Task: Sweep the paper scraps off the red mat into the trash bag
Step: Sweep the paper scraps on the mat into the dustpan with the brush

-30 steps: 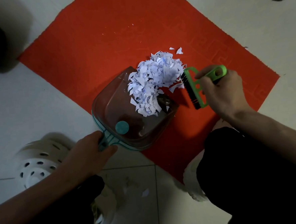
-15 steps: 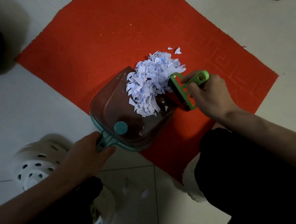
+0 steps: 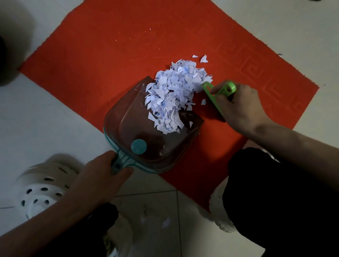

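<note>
The left grip (image 3: 100, 178) is curled round the teal handle of the clear dustpan (image 3: 132, 126), whose lip lies on the red mat (image 3: 111, 62). The right grip (image 3: 240, 106) clasps the green brush (image 3: 210, 94), touching the paper scraps (image 3: 174, 96) heaped half in the pan, half on the mat.

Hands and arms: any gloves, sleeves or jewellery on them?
No. The left hand and the right hand are bare: no gloves, rings or watch in view. The left forearm and right forearm are bare too; no sleeve shows.
</note>
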A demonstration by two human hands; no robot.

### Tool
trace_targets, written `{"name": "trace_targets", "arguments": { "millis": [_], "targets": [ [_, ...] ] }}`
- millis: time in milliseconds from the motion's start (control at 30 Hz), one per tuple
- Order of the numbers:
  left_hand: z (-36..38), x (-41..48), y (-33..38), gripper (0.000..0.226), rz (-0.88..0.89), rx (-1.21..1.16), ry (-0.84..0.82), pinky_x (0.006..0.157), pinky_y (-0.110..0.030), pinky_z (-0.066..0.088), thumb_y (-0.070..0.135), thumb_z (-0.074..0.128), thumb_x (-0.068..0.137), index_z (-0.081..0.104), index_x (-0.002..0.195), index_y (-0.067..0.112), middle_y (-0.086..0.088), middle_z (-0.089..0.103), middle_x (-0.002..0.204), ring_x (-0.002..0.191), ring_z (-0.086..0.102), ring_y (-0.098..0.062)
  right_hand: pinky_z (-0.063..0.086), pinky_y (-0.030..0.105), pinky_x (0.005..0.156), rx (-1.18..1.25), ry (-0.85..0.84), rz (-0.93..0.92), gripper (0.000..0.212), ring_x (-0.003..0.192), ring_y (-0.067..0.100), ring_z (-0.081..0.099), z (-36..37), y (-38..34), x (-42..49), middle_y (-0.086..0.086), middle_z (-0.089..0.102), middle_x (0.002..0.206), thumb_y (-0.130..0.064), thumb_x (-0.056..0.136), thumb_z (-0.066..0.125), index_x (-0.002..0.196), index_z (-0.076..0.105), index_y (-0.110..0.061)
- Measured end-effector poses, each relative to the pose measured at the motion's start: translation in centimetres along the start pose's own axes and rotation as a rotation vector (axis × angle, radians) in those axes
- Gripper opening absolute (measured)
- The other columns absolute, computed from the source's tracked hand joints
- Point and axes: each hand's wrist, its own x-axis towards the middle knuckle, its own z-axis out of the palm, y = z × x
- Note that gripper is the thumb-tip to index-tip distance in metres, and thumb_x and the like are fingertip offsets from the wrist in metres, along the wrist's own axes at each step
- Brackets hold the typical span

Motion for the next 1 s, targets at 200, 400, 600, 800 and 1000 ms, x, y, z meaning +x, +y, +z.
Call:
{"name": "trace_targets", "arguments": {
  "millis": [200,400,600,800,1000],
  "targets": [
    [0.0,0.1,0.0,0.028,-0.002,-0.005,-0.004,0.061,-0.034,0.05,0.037,0.065,0.085,0.049,0.073,0.019,-0.004,0.061,0.069,0.061,0.06,-0.02,0.045,0.023,0.064,0.077,-0.042,-0.034,0.023,0.066,0.012,0.06,0.1,-0.8,-1.1,-0.013,0.059,0.068,-0.014,0.083,0.051,0.093,0.071,-0.021],
    [0.0,0.1,0.0,0.027,-0.02,-0.012,-0.006,0.062,-0.038,0.054,0.039,0.064,0.085,0.052,0.077,0.017,-0.005,0.062,0.07,0.061,0.061,-0.022,0.03,0.005,0.051,0.068,0.161,0.02,0.02,0.056,-0.003,0.051,-1.6,0.5,0.9,-0.005,0.06,0.073,-0.019,0.09,0.051,0.094,0.071,-0.019],
    [-0.1,0.1,-0.1,0.026,-0.004,-0.018,-0.006,0.064,-0.038,0.054,0.039,0.065,0.085,0.05,0.075,0.02,-0.003,0.061,0.07,0.063,0.061,-0.02,0.036,0.023,0.056,-0.044,0.119,0.032,0.02,0.069,0.017,0.054,-0.9,1.1,3.2,0.004,0.062,0.094,-0.015,0.096,0.05,0.105,0.067,-0.014],
    [0.0,0.2,0.0,0.026,-0.011,-0.019,-0.011,0.065,-0.039,0.054,0.039,0.064,0.085,0.053,0.079,0.016,-0.005,0.062,0.072,0.063,0.061,-0.022,0.036,0.011,0.047,0.024,-0.057,-0.044,0.022,0.055,0.006,0.053,0.3,-0.5,1.5,-0.002,0.061,0.071,-0.006,0.089,0.053,0.093,0.069,-0.02],
    [0.1,0.2,-0.1,0.027,-0.016,-0.015,-0.008,0.065,-0.037,0.053,0.039,0.064,0.085,0.052,0.078,0.017,-0.005,0.062,0.072,0.064,0.061,-0.022,0.036,0.023,0.05,0.139,0.078,0.001,0.024,0.052,0.008,0.047,-0.2,-0.5,1.3,-0.006,0.06,0.067,-0.01,0.085,0.05,0.087,0.073,-0.018]
  ]
}}
